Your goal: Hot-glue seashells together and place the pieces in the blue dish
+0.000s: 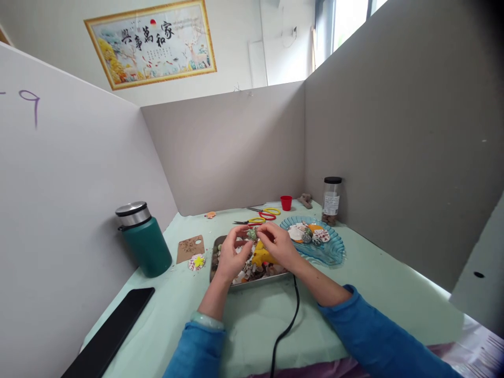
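Observation:
A small green succulent [252, 234] is held above a metal-rimmed tray [252, 284]. My left hand [233, 252] curls round it from the left, thumb and fingertips closed on it. From the right, my right hand [277, 244] pinches at the same plant, its fingers bent together. The tray beneath is filled with white, brown and dark bits that look like shells and pebbles. Between my hands lies a yellow figure [262, 255] in the tray, partly covered by my right hand. My hands hide the tray's middle and back.
A blue shell-shaped dish [334, 252] with shells stands right. Behind are scissors [268, 215], a red cup [286, 203] and a jar [331, 202]. Left are a green bottle [145, 244], a brown card [190, 249] and a black slab [114, 331]. A black cable [289, 328] runs frontward. Panels enclose the table.

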Demonstrator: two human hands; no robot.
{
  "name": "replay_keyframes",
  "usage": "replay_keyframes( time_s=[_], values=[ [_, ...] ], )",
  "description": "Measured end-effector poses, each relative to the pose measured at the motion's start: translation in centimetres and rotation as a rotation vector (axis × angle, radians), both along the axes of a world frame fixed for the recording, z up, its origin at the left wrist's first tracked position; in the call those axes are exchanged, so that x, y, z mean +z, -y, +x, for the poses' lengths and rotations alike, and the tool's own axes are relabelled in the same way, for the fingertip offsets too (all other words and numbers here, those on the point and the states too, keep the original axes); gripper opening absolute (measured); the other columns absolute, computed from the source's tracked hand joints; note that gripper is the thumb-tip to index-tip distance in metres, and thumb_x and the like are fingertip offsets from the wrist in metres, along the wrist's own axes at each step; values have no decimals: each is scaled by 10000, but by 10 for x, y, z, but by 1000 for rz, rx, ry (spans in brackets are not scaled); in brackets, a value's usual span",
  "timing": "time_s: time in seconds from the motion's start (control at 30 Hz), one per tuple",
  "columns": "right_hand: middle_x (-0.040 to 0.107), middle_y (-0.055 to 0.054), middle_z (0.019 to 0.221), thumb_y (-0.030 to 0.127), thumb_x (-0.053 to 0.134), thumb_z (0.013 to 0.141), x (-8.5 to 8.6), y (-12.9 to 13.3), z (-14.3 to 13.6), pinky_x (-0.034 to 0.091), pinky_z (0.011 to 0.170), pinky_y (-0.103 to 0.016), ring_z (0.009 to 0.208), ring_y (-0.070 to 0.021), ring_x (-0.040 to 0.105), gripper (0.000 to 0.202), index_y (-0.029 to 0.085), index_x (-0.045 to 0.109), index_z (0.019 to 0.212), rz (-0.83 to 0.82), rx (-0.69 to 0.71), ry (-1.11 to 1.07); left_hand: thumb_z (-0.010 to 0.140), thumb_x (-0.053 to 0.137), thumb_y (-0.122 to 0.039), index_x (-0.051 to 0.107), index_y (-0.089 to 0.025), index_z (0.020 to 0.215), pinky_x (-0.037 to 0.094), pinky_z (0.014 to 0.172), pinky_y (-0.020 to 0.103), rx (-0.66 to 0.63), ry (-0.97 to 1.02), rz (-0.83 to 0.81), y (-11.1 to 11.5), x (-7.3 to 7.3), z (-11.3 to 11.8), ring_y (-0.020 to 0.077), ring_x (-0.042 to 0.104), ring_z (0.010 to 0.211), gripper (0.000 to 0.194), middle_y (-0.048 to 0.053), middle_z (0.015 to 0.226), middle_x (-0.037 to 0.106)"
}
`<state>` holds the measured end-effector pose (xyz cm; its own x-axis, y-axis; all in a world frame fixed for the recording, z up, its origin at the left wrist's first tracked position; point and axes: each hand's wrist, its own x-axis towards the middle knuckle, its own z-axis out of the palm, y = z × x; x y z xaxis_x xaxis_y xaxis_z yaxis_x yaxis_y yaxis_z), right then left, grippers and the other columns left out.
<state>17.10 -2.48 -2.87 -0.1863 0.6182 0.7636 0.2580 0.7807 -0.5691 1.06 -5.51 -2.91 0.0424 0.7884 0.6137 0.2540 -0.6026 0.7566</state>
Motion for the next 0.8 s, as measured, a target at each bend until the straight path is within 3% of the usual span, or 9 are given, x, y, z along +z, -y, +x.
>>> replay_keyframes(
  time_s=[0.23,0.8],
  values=[
    [601,-38,804,223,484,901,2,5,0,429,672,-285,720,-169,544,132,210,600,838,89,20,41,801,629,-307,581,-188,1164,532,803,309,-38,56,-94,-4,-5,-1,203,583,1033,385,102,1159,618],
    [583,-36,804,225,490,893,-1,5,1,433,645,-288,685,-162,526,105,215,587,853,96,53,46,792,641,-267,630,-190,1104,515,842,303,-33,18,-10,-1,0,-2,189,590,1014,321,88,1129,615]
  ],
)
